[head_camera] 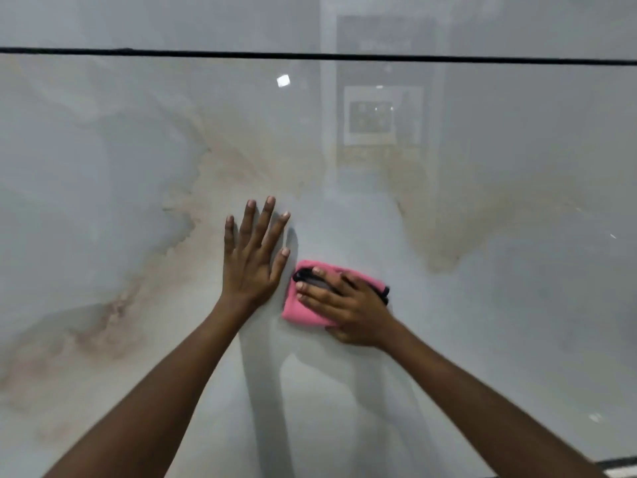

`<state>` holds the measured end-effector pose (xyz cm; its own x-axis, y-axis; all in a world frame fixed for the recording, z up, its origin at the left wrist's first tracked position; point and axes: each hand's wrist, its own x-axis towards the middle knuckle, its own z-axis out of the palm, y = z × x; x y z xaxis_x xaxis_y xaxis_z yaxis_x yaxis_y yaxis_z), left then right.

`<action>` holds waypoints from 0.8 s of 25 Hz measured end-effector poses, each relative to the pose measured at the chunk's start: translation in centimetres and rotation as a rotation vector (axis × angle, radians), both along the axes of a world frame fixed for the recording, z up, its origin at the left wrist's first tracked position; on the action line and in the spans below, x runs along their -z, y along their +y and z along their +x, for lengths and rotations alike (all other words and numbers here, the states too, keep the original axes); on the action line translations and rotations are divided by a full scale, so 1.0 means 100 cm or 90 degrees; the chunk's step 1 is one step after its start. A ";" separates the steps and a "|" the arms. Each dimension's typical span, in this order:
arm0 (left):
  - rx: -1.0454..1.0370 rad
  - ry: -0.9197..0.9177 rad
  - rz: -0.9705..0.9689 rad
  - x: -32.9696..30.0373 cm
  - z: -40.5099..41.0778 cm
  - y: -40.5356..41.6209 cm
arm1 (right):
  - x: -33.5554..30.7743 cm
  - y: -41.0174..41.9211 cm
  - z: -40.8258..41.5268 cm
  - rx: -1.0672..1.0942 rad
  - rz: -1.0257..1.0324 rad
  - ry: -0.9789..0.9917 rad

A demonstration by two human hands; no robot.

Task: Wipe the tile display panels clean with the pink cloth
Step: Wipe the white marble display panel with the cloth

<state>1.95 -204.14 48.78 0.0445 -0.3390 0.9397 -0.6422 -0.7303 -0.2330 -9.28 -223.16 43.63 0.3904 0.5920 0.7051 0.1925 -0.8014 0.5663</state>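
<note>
Pink cloth [303, 310]: folded into a pad with a black trim edge, flat against the glossy tile panel [499, 270], near its middle and just right of the left hand.
Right hand [348, 307]: fingers spread and nearly straight, pressing the cloth to the panel rather than gripping it.
Left hand [253, 258]: open, palm and splayed fingers flat on the bare panel, holding nothing.
Smudge risk: the bare left palm probably leaves prints on the polished surface, which would need a second pass.
Slip risk: with only flat pressure on it, the cloth may slide out or unfold on the slick glaze.
Coverage risk: beige veining and reflections could mask missed streaks; the panel above the black joint [172, 52] looks unreached.
</note>
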 end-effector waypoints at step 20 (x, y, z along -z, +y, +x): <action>0.022 -0.009 0.087 0.165 -0.004 0.004 | 0.071 -0.067 -0.022 0.040 0.147 -0.022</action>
<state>1.60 -203.72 32.33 0.0173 -0.4653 0.8850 -0.6618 -0.6688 -0.3387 -11.45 -229.91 36.49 0.3952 0.3890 0.8321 0.1222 -0.9201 0.3721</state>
